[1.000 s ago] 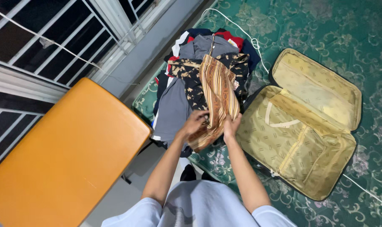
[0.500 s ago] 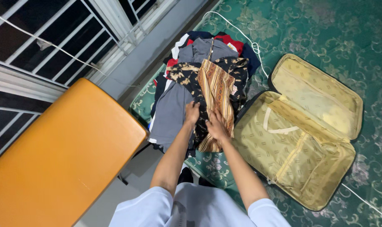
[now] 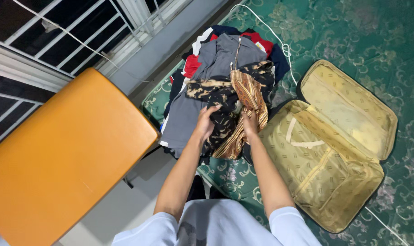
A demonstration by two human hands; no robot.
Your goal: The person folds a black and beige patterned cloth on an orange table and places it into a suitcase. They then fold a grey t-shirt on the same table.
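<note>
Striped brown cloth (image 3: pixel 248 98) lies bunched atop a pile of clothes (image 3: pixel 216 64) on the green patterned bed (image 3: pixel 352 32); left hand (image 3: pixel 206 122) and right hand (image 3: pixel 249 125) both grip its folds; an open yellow-lined suitcase (image 3: pixel 334 150) sits just beside.

head camera, looking steeply down, close over clothes pile (image 3: pixel 220 91)

An orange table (image 3: pixel 66 155) stands beside a barred window (image 3: pixel 56 36), white cord (image 3: pixel 280 43) trailing.
</note>
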